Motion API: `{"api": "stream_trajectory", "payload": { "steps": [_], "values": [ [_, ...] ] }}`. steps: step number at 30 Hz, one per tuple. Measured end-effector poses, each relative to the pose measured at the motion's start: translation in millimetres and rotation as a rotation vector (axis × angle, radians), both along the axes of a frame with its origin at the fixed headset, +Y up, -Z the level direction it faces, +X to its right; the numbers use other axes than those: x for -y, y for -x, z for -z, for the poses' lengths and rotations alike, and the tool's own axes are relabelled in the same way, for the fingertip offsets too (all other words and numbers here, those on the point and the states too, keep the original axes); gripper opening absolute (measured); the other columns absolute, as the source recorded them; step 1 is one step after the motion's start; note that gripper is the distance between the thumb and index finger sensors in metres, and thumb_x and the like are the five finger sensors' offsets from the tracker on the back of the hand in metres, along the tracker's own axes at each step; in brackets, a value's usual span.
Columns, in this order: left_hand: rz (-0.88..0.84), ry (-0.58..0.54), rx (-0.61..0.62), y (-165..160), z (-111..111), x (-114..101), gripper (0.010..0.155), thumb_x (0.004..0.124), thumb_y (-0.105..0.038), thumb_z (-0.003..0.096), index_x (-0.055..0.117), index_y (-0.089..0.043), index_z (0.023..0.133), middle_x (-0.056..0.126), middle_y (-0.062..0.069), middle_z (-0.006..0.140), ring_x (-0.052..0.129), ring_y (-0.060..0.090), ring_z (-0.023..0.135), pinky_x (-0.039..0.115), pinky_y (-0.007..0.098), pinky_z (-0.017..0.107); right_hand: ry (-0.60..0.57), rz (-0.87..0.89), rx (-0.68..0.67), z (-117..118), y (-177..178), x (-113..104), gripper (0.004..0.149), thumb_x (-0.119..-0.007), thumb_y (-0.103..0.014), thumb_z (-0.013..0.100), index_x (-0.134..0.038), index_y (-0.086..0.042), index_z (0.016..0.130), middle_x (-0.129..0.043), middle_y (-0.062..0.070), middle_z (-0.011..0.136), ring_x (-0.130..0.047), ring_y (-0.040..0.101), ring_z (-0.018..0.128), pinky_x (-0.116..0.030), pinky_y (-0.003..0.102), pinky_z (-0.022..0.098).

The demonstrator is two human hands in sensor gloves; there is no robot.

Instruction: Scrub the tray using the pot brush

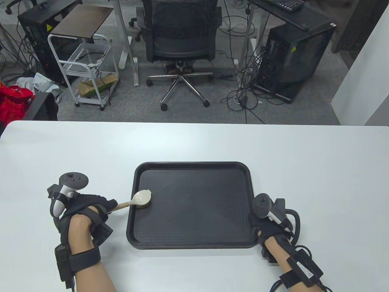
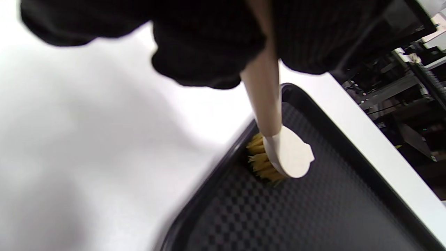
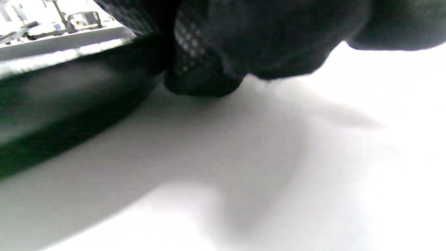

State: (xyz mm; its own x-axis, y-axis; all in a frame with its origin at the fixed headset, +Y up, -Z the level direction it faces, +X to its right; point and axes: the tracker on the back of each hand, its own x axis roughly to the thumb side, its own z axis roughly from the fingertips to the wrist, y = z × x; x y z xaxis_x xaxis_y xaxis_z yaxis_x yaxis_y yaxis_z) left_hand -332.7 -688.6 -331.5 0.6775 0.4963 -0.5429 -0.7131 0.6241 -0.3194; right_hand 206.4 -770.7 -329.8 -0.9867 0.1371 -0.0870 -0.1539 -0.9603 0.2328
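- Two hands at work, taken from left to right across the white table (image 1: 194, 143).
- Left hand (image 1: 88, 210): curled around the wooden handle of the pot brush (image 1: 142, 199), gripping it firmly, just off the tray's left edge.
- Brush head: bristles down on the tray floor, tucked close against the left rim, about midway along that side.
- Tray (image 1: 194, 243): black, flat on the table in front of the person, textured floor showing no visible dirt or foam.
- Right hand (image 1: 267, 225): set against the tray's right rim near the front corner, apparently steadying it; whether curled onto the rim or merely pressed to it, cannot tell.
- Progress, as a judgement: scrubbing under way but only at the left margin; centre and right side presumably left to cover.
- Seen only from the left wrist: yellow bristles (image 2: 261, 162) splayed against the checkered floor, confirming contact that the overhead view merely hints at.
- Seen only from the right wrist: dark gloved fingers (image 3: 202, 76) meeting the tray's outer wall at table level, yet too blurred to settle the grip.
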Motion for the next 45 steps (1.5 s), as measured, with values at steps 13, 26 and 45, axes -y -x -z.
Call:
{"api": "stream_trajectory", "payload": {
  "steps": [13, 26, 45],
  "values": [
    [-0.193, -0.228, 0.281, -132, 31, -16, 0.059, 0.081, -0.054, 0.0402, 0.085, -0.009, 0.078, 0.102, -0.001, 0.043, 0.096, 0.02, 0.016, 0.082, 0.048, 0.045, -0.001, -0.003, 0.002, 0, 0, 0, 0.06, -0.072, -0.037, 0.048, -0.056, -0.006, 0.096, -0.098, 0.003, 0.039, -0.094, 0.023, 0.012, -0.083, 0.045, 0.023],
    [-0.06, -0.219, 0.49, -254, 27, 22, 0.06, 0.08, -0.054, 0.0392, 0.085, -0.009, 0.078, 0.102, -0.001, 0.043, 0.096, 0.02, 0.016, 0.082, 0.049, 0.045, -0.001, -0.002, 0.001, 0, 0, 0, 0.06, -0.072, -0.037, 0.048, -0.056, -0.006, 0.096, -0.098, 0.003, 0.039, -0.095, 0.023, 0.012, -0.083, 0.045, 0.023],
    [-0.064, -0.162, 0.53, -277, 21, 38, 0.059, 0.079, -0.054, 0.0396, 0.086, -0.01, 0.077, 0.102, 0.0, 0.042, 0.096, 0.02, 0.015, 0.082, 0.049, 0.044, -0.002, -0.005, 0.001, 0, 0, 0, 0.06, -0.073, -0.037, 0.048, -0.056, -0.006, 0.096, -0.098, 0.003, 0.039, -0.094, 0.023, 0.012, -0.083, 0.045, 0.023]
  ]
}}
